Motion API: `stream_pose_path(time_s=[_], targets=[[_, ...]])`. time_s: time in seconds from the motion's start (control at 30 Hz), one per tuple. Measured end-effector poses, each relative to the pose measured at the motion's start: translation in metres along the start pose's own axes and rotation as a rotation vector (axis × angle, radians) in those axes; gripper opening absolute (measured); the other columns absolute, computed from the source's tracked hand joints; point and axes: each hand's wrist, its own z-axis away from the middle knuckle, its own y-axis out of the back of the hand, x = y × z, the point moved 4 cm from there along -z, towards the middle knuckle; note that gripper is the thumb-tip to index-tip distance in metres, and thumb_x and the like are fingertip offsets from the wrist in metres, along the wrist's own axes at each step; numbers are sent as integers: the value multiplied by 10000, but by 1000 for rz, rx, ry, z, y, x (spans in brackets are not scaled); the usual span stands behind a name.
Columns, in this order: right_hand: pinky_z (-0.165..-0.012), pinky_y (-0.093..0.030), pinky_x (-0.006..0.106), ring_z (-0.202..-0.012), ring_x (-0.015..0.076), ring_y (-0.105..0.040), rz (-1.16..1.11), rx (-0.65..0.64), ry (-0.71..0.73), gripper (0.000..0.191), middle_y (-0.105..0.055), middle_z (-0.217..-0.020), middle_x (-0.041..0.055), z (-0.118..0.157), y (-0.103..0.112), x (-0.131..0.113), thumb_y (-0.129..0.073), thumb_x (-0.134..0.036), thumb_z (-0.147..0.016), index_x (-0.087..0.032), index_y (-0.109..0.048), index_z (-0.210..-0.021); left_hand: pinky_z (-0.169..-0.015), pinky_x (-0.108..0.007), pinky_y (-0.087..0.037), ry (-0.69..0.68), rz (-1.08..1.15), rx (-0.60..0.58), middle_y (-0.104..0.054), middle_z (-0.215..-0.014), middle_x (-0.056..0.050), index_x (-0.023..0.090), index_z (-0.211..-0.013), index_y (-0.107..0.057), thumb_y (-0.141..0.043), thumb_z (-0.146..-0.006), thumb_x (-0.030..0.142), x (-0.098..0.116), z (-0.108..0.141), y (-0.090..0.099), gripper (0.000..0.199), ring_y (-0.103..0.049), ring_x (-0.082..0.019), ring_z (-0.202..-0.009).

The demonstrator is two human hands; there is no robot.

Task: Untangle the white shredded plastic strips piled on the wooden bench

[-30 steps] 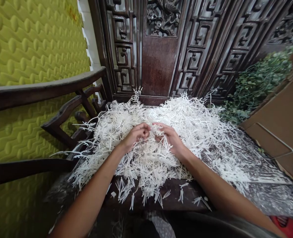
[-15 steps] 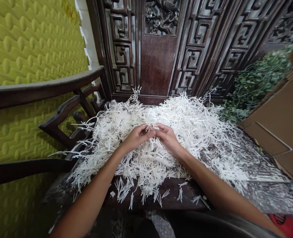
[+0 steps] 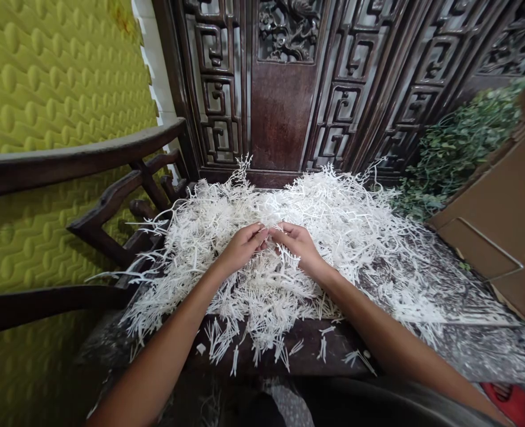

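A large heap of white branching sprigs [image 3: 262, 299], thin and coral-like, covers a dark wooden bench seat [image 3: 338, 353]. My left hand [image 3: 242, 248] and my right hand [image 3: 297, 246] meet above the middle of the heap, fingertips almost touching. Both hands pinch into the white strands. A spiky white sprig [image 3: 289, 256] sticks out below my right fingers. Where it leads inside my left hand is hidden among the strands. Loose snipped white pieces [image 3: 220, 347] lie on the wood near the front edge.
A carved dark wood lattice panel [image 3: 284, 101] stands behind the heap. A wooden armrest [image 3: 76, 157] runs along the left, before a yellow-green padded wall [image 3: 53, 77]. Leafy green foliage [image 3: 458, 154] and flattened cardboard [image 3: 498, 219] sit right. A red slipper [image 3: 511, 403] shows below.
My hands have drawn slightly closer and lower on the heap, and the right hand now pinches a spiky sprig. The view has tilted slightly; the heap looks much the same.
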Motion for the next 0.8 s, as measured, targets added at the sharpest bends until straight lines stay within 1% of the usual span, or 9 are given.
stream_pose_path(time_s=[0.1,0.2,0.27,0.33,0.43,0.53,0.6,0.73,0.8], targets=[[-603,-414,269,-646,130,-520,-45,-31,-50,347,-616,-731,5,0,-1,1,-663,-532,-788,-187,-676,-809,-662,-272,-426,-9,9,-32,-553,-764,-14,177,-924,-606,-477,-909,480,2,0,-1,329,-523,-135,-702],[-554,-390,258,-587,123,-497,-151,-60,-112,302,-576,-643,-11,1,-2,4,-706,-481,-766,-183,-664,-777,-678,-279,-425,4,53,-74,-551,-747,-7,179,-900,-605,-491,-898,495,3,1,-1,337,-520,-143,-711],[-516,-363,248,-536,113,-467,-212,-59,-148,269,-522,-570,-28,1,-2,6,-736,-438,-749,-182,-657,-748,-708,-292,-430,28,102,-107,-562,-753,-6,181,-925,-614,-516,-884,496,2,1,-2,332,-525,-148,-726],[-489,-340,240,-509,106,-450,-258,-64,-175,255,-499,-546,-33,1,-1,9,-750,-413,-741,-178,-653,-727,-740,-303,-430,52,163,-146,-573,-767,-6,183,-970,-621,-539,-877,480,2,1,-2,322,-529,-145,-737],[-473,-335,234,-498,98,-455,-297,-85,-213,252,-527,-567,-23,2,0,11,-762,-397,-730,-168,-658,-720,-755,-296,-422,64,241,-211,-582,-770,-5,177,-979,-628,-561,-877,445,4,3,-2,295,-529,-129,-729],[-479,-360,230,-509,93,-491,-312,-96,-256,247,-589,-618,-8,4,2,11,-776,-385,-711,-161,-678,-740,-727,-280,-416,67,294,-250,-584,-741,-7,166,-903,-633,-594,-862,418,7,5,-1,259,-527,-119,-705],[-493,-385,234,-528,100,-526,-322,-90,-285,238,-626,-659,3,5,4,11,-785,-371,-700,-160,-684,-739,-708,-277,-415,87,314,-251,-587,-722,-5,166,-852,-628,-615,-846,410,8,6,-1,245,-529,-122,-696],[-575,-451,255,-626,129,-589,-341,-105,-313,194,-663,-745,25,6,4,10,-780,-325,-710,-162,-694,-769,-700,-273,-410,105,340,-266,-586,-692,11,180,-822,-620,-623,-839,393,8,8,-2,213,-527,-118,-679],[-622,-479,285,-672,151,-610,-311,-95,-271,203,-677,-797,48,6,6,9,-772,-326,-716,-155,-700,-799,-708,-272,-408,105,351,-273,-582,-682,16,185,-815,-617,-620,-840,385,7,9,-2,201,-524,-115,-679]])
